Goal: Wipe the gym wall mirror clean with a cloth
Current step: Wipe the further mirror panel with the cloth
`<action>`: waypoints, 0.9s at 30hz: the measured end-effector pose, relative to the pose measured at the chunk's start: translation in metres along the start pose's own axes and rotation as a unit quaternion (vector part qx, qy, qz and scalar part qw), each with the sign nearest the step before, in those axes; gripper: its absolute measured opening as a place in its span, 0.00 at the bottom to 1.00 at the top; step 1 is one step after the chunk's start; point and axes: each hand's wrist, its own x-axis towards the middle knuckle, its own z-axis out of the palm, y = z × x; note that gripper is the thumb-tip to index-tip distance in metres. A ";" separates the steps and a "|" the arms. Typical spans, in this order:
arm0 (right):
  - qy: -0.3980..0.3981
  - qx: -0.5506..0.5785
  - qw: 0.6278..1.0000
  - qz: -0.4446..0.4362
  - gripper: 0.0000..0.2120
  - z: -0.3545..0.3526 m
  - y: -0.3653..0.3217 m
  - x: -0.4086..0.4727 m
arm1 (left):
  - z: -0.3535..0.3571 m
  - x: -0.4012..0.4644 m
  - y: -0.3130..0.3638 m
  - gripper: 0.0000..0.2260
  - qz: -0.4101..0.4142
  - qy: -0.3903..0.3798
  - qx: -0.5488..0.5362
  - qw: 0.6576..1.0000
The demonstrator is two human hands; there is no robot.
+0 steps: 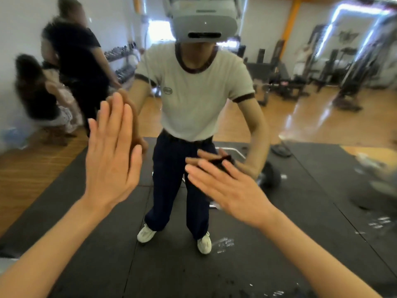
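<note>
Head view: right hand [227, 186] presses a dark cloth [221, 163] flat-fingered against the mirror [300, 117], most of the cloth hidden beneath the fingers. Unpinched, it could slip out mid-stroke. Beside it, the flat left hand [111, 151] on the glass may leave fresh prints.

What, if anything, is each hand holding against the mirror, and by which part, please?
The right hand presses a dark cloth under its straight fingers; the left hand rests flat and holds nothing.
</note>
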 end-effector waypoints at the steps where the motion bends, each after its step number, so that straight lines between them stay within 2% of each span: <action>1: 0.029 0.010 0.999 0.036 0.24 -0.007 0.020 0.013 | -0.001 -0.001 -0.006 0.29 0.002 -0.004 0.005 1.000; 3: 0.130 0.049 0.974 0.177 0.21 -0.016 0.050 0.039 | 0.000 -0.002 -0.013 0.29 0.018 -0.004 0.012 1.000; 5: 0.217 0.092 0.927 0.291 0.19 -0.024 0.056 0.057 | 0.003 -0.002 -0.014 0.31 0.027 0.000 0.014 1.000; 9: 0.233 0.155 0.886 0.369 0.16 -0.021 0.031 0.055 | 0.004 -0.002 -0.016 0.32 0.048 0.000 0.018 0.999; 12: 0.225 0.119 0.849 0.463 0.21 -0.015 0.008 0.081 | 0.009 -0.003 -0.017 0.32 0.061 0.014 0.033 0.998; 14: 0.190 0.092 0.872 0.442 0.22 -0.009 -0.017 0.115 | 0.012 -0.004 -0.019 0.31 0.066 0.027 0.038 0.997; 18: 0.128 0.067 0.950 0.278 0.26 -0.004 -0.048 0.142 | 0.011 -0.003 -0.021 0.31 0.071 0.030 0.041 0.996; 20: 0.102 0.049 0.962 0.250 0.26 -0.008 -0.022 0.115 | 0.011 -0.004 -0.020 0.31 0.067 0.029 0.042 0.996; 21: 0.092 0.052 0.954 0.280 0.24 -0.011 -0.006 0.093 | 0.011 -0.004 -0.019 0.30 0.066 0.029 0.039 0.997; 23: 0.107 0.069 0.909 0.398 0.20 -0.011 0.021 0.041 | 0.012 -0.003 -0.019 0.29 0.066 0.033 0.037 0.997; 24: 0.131 0.077 0.873 0.463 0.22 -0.011 0.028 0.022 | 0.012 -0.003 -0.019 0.28 0.065 0.037 0.040 0.996; 26: 0.180 0.098 0.793 0.574 0.26 -0.007 0.019 0.018 | 0.014 -0.003 -0.020 0.29 0.066 0.042 0.044 0.996; 27: 0.198 0.102 0.767 0.602 0.26 -0.004 0.008 0.033 | 0.015 -0.003 -0.020 0.30 0.067 0.045 0.045 0.996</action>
